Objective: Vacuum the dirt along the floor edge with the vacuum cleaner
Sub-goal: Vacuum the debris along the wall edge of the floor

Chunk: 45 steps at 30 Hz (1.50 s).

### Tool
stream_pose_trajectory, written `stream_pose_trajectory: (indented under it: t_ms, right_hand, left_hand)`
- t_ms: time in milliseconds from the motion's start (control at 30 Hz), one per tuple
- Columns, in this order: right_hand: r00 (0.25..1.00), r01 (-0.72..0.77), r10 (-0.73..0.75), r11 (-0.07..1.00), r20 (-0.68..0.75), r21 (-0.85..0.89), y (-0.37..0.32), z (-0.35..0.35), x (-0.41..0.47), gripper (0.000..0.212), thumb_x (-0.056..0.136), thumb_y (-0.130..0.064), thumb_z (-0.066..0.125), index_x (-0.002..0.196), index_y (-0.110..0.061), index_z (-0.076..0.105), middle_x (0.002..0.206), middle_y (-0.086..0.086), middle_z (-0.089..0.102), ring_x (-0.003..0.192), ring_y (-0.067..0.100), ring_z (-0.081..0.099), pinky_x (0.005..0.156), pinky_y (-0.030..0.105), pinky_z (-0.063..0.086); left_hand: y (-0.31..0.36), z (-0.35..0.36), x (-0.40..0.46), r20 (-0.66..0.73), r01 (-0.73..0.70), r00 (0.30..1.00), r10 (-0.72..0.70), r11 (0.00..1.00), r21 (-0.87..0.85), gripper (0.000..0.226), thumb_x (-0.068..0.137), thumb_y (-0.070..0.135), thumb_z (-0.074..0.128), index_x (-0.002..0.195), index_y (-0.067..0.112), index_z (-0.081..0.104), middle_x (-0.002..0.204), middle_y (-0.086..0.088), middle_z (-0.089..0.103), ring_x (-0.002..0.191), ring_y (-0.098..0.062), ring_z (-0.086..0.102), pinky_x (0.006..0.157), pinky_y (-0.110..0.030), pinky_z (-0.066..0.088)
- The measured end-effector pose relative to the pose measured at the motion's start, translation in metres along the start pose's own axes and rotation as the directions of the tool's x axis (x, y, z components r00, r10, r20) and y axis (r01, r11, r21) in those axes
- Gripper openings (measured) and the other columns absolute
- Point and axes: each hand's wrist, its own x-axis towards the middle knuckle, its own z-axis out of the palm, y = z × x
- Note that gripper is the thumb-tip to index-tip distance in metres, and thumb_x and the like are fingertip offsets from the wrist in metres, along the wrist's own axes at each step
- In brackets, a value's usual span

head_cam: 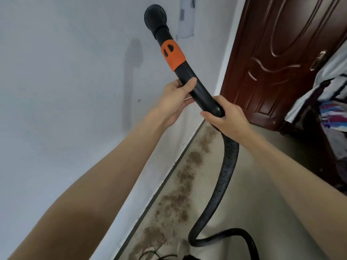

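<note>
- Gripping a curved black plastic vacuum wand [199, 91] with both hands, raised off the floor against a pale wall [65, 72].
- Left hand [176, 98] wrapped around the wand's middle, thumb over the top; right hand [228, 119] clenched around its lower end.
- Pointing up, past an orange collar [171, 54], a round black brush nozzle [155, 15].
- Trailing down to the grey floor [253, 184], a ribbed black hose [228, 166], beside brown dirt [178, 194] strewn along the wall's edge.
- Standing beyond, a dark red panelled door [277, 59].

A home: panelled wooden door [277, 59], painted wall [65, 72], piled laundry [332, 113].
</note>
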Motion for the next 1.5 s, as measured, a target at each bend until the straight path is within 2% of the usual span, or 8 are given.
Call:
stream_pose_trajectory:
  t_ms: [167, 333, 600, 800, 933, 1100, 1233, 1500]
  right_hand:
    - [1.000, -0.007, 0.008, 1.000, -0.028, 0.021, 0.061, 0.002, 0.059, 0.029, 0.089, -0.037, 0.067, 0.110, -0.021, 0.057, 0.072, -0.012, 0.055, 0.069, 0.017, 0.058, 0.061, 0.030, 0.044]
    - [0.999, -0.038, 0.037, 0.995, 0.010, 0.093, 0.157, 0.009, 0.137, 0.024, 0.088, -0.040, 0.067, 0.104, -0.028, 0.053, 0.070, -0.010, 0.054, 0.066, 0.015, 0.058, 0.061, 0.032, 0.046]
    - [0.986, -0.165, 0.152, 0.958, 0.073, 0.233, 0.295, -0.021, 0.243, 0.019, 0.089, -0.037, 0.068, 0.084, -0.032, 0.050, 0.068, -0.004, 0.057, 0.059, 0.003, 0.054, 0.054, 0.018, 0.041]
    - [0.959, -0.267, 0.282, 0.932, -0.029, 0.244, 0.386, -0.067, 0.273, 0.016, 0.087, -0.039, 0.068, 0.094, -0.032, 0.056, 0.075, -0.010, 0.063, 0.069, 0.001, 0.059, 0.059, 0.012, 0.042]
    - [0.907, -0.344, 0.379, 0.919, -0.184, 0.195, 0.438, -0.112, 0.271, 0.019, 0.087, -0.030, 0.071, 0.090, -0.039, 0.055, 0.074, -0.029, 0.061, 0.068, -0.011, 0.056, 0.060, 0.005, 0.039]
    - [0.736, -0.536, 0.567, 0.822, -0.369, 0.194, 0.506, -0.171, 0.241, 0.015, 0.088, -0.030, 0.070, 0.095, -0.029, 0.057, 0.071, -0.018, 0.060, 0.066, -0.007, 0.056, 0.063, 0.014, 0.042]
    - [0.560, -0.685, 0.674, 0.704, -0.482, 0.189, 0.535, -0.215, 0.206, 0.018, 0.090, -0.035, 0.068, 0.101, -0.026, 0.056, 0.078, -0.012, 0.057, 0.066, -0.004, 0.057, 0.059, 0.009, 0.042]
    - [-0.023, -0.809, 0.636, 0.441, -0.771, 0.388, 0.485, -0.248, 0.083, 0.020, 0.088, -0.033, 0.071, 0.094, -0.018, 0.059, 0.077, -0.003, 0.062, 0.066, 0.003, 0.060, 0.063, 0.026, 0.050]
  left_hand:
    - [-0.020, 0.016, 0.085, 0.007, -0.023, 1.000, 0.022, 0.999, 0.034, 0.028, 0.097, 0.014, 0.052, 0.120, -0.002, 0.051, 0.102, -0.006, 0.064, 0.091, -0.014, 0.065, 0.083, -0.025, 0.055]
    - [-0.057, 0.040, 0.200, -0.028, -0.007, 1.000, 0.009, 0.997, 0.078, 0.019, 0.096, 0.014, 0.054, 0.112, 0.002, 0.054, 0.099, -0.006, 0.065, 0.088, -0.013, 0.066, 0.079, -0.022, 0.056]
    - [-0.104, 0.114, 0.377, -0.020, 0.094, 0.995, -0.093, 0.988, 0.125, 0.020, 0.097, 0.014, 0.053, 0.111, 0.001, 0.055, 0.098, -0.006, 0.065, 0.090, -0.018, 0.064, 0.082, -0.028, 0.055]
    - [-0.138, 0.191, 0.470, 0.129, 0.166, 0.975, -0.182, 0.978, 0.124, 0.014, 0.098, 0.012, 0.051, 0.106, 0.001, 0.055, 0.096, -0.008, 0.063, 0.088, -0.018, 0.063, 0.079, -0.028, 0.055]
    - [-0.169, 0.263, 0.521, 0.282, 0.198, 0.932, -0.226, 0.972, 0.124, 0.017, 0.097, 0.013, 0.053, 0.108, 0.001, 0.055, 0.097, -0.009, 0.062, 0.094, -0.021, 0.061, 0.088, -0.033, 0.053]
    - [-0.219, 0.371, 0.567, 0.542, 0.281, 0.776, -0.323, 0.946, 0.162, 0.004, 0.095, 0.013, 0.057, 0.094, 0.009, 0.059, 0.090, -0.004, 0.066, 0.083, -0.014, 0.066, 0.072, -0.024, 0.056]
    - [-0.261, 0.458, 0.579, 0.711, 0.352, 0.589, -0.384, 0.914, 0.203, 0.002, 0.093, 0.006, 0.057, 0.092, 0.006, 0.058, 0.088, -0.008, 0.065, 0.082, -0.017, 0.064, 0.077, -0.029, 0.055]
    - [-0.297, 0.582, 0.470, 0.901, 0.340, 0.030, -0.433, 0.852, 0.399, 0.006, 0.089, 0.011, 0.064, 0.087, 0.012, 0.059, 0.082, -0.003, 0.066, 0.091, -0.024, 0.063, 0.093, -0.044, 0.048]
